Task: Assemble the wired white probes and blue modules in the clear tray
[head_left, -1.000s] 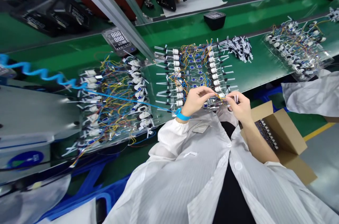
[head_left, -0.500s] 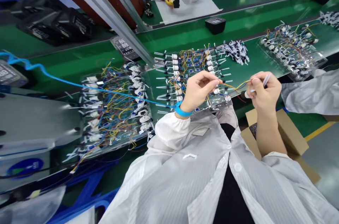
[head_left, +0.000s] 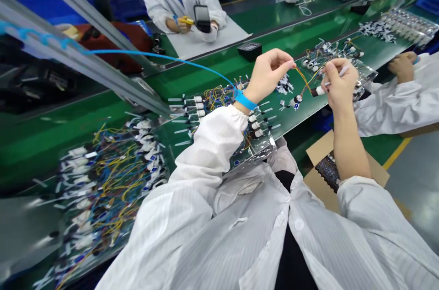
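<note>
My left hand (head_left: 269,75), with a blue wrist strap (head_left: 246,100), pinches one end of thin red and yellow wires (head_left: 303,77). Closed fingers of my right hand (head_left: 340,83) grip the wires' other end, along with a slim white strip (head_left: 343,71). Beside that hand is a white cylindrical part with a dark end (head_left: 318,91). A small white piece with a blue square (head_left: 295,103) is below the wires; whether it hangs or rests on the bench I cannot tell. Partly behind my left forearm lies a tray of wired parts (head_left: 216,98).
Another wired batch (head_left: 113,180) lies at left, one more (head_left: 320,54) at right. Small white-and-black pieces (head_left: 284,84) are piled behind the wires. A blue cord (head_left: 154,54) runs to my strap. A cardboard box (head_left: 318,150) stands below. Co-workers sit opposite and at right.
The view has swung, so the bench appears shifted left. Both hands have moved right from the tray's edge, still holding the wires, which now sag in a V.
</note>
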Tool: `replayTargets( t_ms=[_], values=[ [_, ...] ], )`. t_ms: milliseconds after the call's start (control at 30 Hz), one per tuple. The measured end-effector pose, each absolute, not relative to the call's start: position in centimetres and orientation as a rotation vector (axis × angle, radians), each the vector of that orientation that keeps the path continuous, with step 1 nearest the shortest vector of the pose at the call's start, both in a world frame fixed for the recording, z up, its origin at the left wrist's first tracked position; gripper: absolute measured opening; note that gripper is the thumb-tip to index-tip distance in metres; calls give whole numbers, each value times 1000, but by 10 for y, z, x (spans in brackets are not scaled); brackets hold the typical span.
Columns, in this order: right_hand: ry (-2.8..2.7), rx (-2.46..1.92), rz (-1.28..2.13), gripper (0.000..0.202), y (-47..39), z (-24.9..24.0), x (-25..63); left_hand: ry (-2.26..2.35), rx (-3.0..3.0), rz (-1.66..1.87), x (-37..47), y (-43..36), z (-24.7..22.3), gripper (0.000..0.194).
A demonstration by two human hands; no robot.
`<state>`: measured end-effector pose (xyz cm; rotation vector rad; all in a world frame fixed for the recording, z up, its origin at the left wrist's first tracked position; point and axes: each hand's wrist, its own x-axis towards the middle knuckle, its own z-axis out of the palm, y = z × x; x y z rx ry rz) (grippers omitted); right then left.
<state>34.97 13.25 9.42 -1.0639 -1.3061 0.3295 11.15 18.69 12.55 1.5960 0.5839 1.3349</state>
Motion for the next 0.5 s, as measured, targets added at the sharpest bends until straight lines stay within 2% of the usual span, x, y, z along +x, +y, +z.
replayTargets(
  t_ms=[67, 267, 500],
  values=[
    [-1393, -1131, 292, 45, 143, 81, 366, 556, 1566, 1302, 130, 199, 120, 26],
    [-1629, -1344, 105, 6, 148, 72, 399, 530, 1634, 1275, 160, 222, 109, 22],
    [-1556, -1290, 171, 10, 156, 74, 414, 642, 1636, 1459, 165, 259, 109, 38]
  ],
)
